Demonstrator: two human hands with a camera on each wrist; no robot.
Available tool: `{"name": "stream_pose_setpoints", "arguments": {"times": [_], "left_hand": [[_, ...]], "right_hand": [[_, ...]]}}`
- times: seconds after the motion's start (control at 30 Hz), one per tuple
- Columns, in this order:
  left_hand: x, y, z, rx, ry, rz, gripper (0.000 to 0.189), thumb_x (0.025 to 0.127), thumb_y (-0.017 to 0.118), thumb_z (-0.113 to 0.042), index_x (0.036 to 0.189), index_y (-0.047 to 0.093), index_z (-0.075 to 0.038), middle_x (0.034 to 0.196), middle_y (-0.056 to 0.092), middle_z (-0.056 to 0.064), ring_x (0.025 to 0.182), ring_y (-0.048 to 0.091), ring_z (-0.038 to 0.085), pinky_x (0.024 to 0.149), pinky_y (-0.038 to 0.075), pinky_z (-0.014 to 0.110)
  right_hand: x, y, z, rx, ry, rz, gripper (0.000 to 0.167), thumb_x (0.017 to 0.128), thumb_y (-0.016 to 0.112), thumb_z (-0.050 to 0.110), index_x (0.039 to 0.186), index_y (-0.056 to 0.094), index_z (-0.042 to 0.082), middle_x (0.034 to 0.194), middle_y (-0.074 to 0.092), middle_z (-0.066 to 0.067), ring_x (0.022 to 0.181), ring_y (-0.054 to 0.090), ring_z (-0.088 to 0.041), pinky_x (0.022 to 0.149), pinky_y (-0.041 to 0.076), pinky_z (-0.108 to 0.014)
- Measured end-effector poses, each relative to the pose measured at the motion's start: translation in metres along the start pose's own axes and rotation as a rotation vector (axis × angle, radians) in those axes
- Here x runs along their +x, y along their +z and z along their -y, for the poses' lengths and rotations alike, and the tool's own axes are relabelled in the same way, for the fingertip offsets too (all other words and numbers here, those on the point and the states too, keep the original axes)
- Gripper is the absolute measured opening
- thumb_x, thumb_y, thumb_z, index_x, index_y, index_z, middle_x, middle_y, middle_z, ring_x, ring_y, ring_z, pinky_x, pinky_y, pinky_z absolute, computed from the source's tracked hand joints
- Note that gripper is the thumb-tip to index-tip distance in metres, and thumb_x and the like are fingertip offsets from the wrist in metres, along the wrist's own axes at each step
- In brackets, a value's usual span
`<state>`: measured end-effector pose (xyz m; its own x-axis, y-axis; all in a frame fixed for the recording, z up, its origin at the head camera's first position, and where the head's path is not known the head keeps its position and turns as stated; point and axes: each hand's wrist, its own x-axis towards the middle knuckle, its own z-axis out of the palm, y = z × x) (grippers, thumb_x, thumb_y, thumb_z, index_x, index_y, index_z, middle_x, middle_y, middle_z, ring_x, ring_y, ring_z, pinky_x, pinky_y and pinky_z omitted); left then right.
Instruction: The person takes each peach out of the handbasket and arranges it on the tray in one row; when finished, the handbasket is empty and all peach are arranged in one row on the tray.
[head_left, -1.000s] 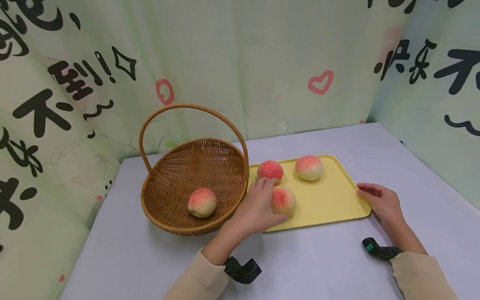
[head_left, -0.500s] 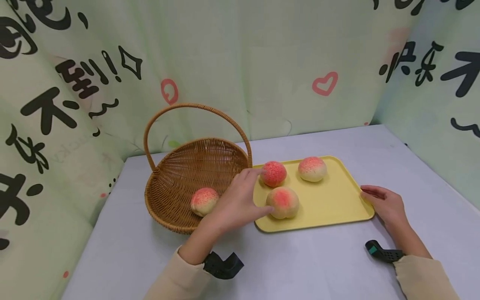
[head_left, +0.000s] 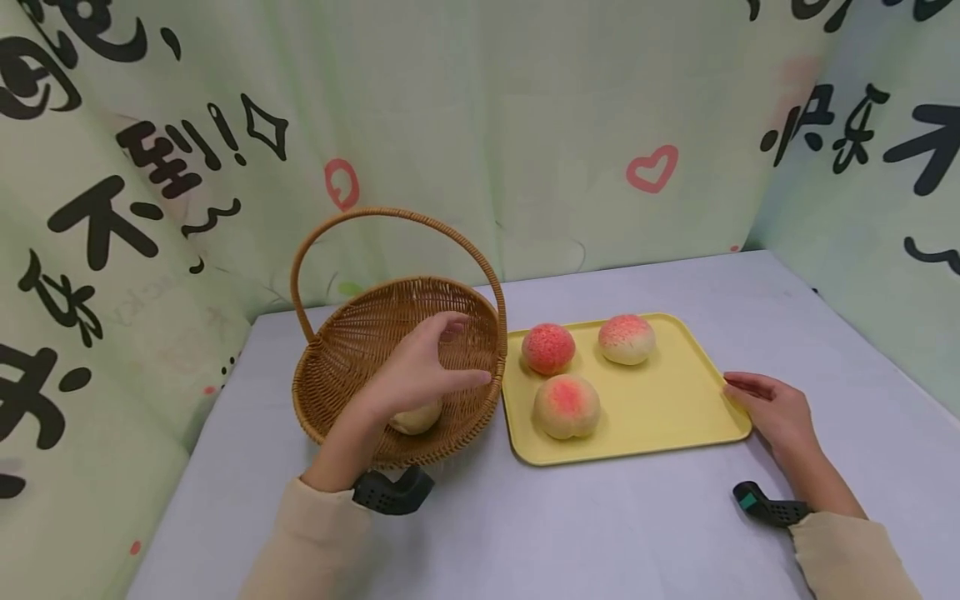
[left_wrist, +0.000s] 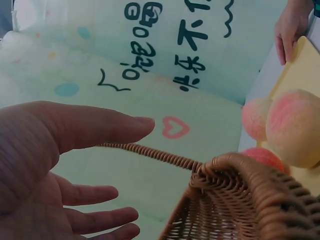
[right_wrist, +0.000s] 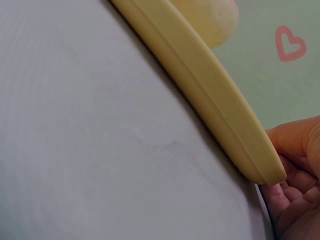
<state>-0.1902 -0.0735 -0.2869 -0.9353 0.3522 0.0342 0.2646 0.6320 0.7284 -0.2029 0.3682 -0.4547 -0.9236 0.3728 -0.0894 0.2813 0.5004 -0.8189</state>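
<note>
My left hand [head_left: 420,367] is over the wicker basket [head_left: 347,333], thumb and fingers spread apart with nothing between them. Inside that basket lies a peach [head_left: 417,418], mostly hidden behind the hand. Three more peaches sit on the yellow tray [head_left: 660,408]: a deep red one [head_left: 548,348] at the back left, a pale one with a speckled pink top [head_left: 627,339] at the back right, and a large one [head_left: 567,406] in front. At the tray's right end, my right hand [head_left: 772,412] holds the edge between thumb and fingers.
The basket's tall arched handle [head_left: 397,213] rises over its opening. Basket and tray stand side by side on a table with a pale cloth [head_left: 600,525]. A light green printed curtain [head_left: 555,125] hangs behind and on both sides.
My left hand has drawn back from the front peach on the tray and moved left over the basket, without a peach. My right hand stays at the tray's edge.
</note>
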Motion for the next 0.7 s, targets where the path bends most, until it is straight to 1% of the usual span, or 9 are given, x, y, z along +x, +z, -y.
{"name": "stream_pose_setpoints", "arguments": {"times": [0.07,0.13,0.27,0.33,0.4,0.5,0.6,0.7], "left_hand": [[0.003,-0.007,0.005,-0.035,-0.009,0.014,0.073,0.076,0.075,-0.029,0.135,0.039,-0.006,0.131,0.044,0.011,0.121,0.040,0.026,0.095,0.037,0.042],[0.005,-0.011,0.009,-0.054,-0.032,0.023,0.072,0.076,0.075,-0.029,0.134,0.039,-0.006,0.131,0.045,0.010,0.122,0.039,0.027,0.095,0.036,0.042],[0.008,-0.016,0.016,-0.080,-0.079,0.061,0.073,0.076,0.075,-0.031,0.134,0.039,-0.006,0.132,0.044,0.010,0.123,0.038,0.027,0.096,0.035,0.041],[0.010,-0.019,0.019,-0.096,-0.085,0.071,0.073,0.077,0.074,-0.031,0.135,0.038,-0.005,0.132,0.043,0.012,0.123,0.038,0.028,0.097,0.035,0.043],[0.012,-0.022,0.022,-0.100,-0.102,0.069,0.073,0.078,0.073,-0.031,0.136,0.037,-0.004,0.133,0.043,0.014,0.123,0.038,0.030,0.097,0.035,0.044],[0.017,-0.026,0.029,-0.096,-0.146,0.070,0.074,0.079,0.071,-0.031,0.136,0.036,-0.001,0.134,0.042,0.016,0.122,0.039,0.031,0.096,0.036,0.045],[0.021,-0.028,0.039,-0.090,-0.205,0.094,0.073,0.080,0.070,-0.031,0.136,0.036,0.000,0.135,0.040,0.017,0.121,0.039,0.032,0.095,0.036,0.045],[0.025,-0.031,0.049,-0.098,-0.233,0.126,0.073,0.080,0.070,-0.032,0.136,0.036,0.001,0.135,0.040,0.018,0.121,0.039,0.033,0.095,0.036,0.046]], "right_hand": [[0.000,0.000,0.000,0.000,-0.001,-0.001,0.055,0.090,0.056,0.037,0.128,0.050,-0.002,0.123,0.050,-0.020,0.087,0.048,-0.004,0.063,0.043,-0.010],[0.000,-0.001,-0.001,0.001,-0.006,-0.002,0.055,0.090,0.056,0.038,0.128,0.050,-0.002,0.122,0.051,-0.019,0.086,0.047,-0.003,0.063,0.043,-0.010],[0.000,-0.001,-0.001,0.007,-0.012,0.000,0.055,0.090,0.056,0.038,0.128,0.050,-0.002,0.120,0.052,-0.017,0.085,0.047,-0.001,0.064,0.043,-0.009],[-0.001,-0.002,-0.001,0.003,-0.011,0.000,0.055,0.090,0.056,0.038,0.128,0.050,-0.002,0.121,0.052,-0.018,0.086,0.047,-0.002,0.063,0.043,-0.009],[-0.001,-0.002,-0.001,-0.001,-0.010,0.001,0.055,0.090,0.055,0.038,0.129,0.049,-0.002,0.124,0.050,-0.020,0.088,0.048,-0.005,0.063,0.043,-0.009],[-0.001,-0.003,-0.001,-0.005,-0.009,0.000,0.055,0.091,0.054,0.038,0.129,0.049,-0.002,0.126,0.049,-0.021,0.090,0.048,-0.008,0.063,0.043,-0.009],[-0.001,-0.003,0.000,-0.003,-0.014,-0.001,0.055,0.091,0.054,0.038,0.129,0.049,-0.002,0.124,0.050,-0.021,0.089,0.048,-0.007,0.063,0.043,-0.009],[-0.001,-0.003,0.000,-0.002,-0.018,-0.001,0.055,0.090,0.055,0.037,0.128,0.050,-0.002,0.123,0.051,-0.020,0.087,0.048,-0.004,0.063,0.043,-0.010]]}}
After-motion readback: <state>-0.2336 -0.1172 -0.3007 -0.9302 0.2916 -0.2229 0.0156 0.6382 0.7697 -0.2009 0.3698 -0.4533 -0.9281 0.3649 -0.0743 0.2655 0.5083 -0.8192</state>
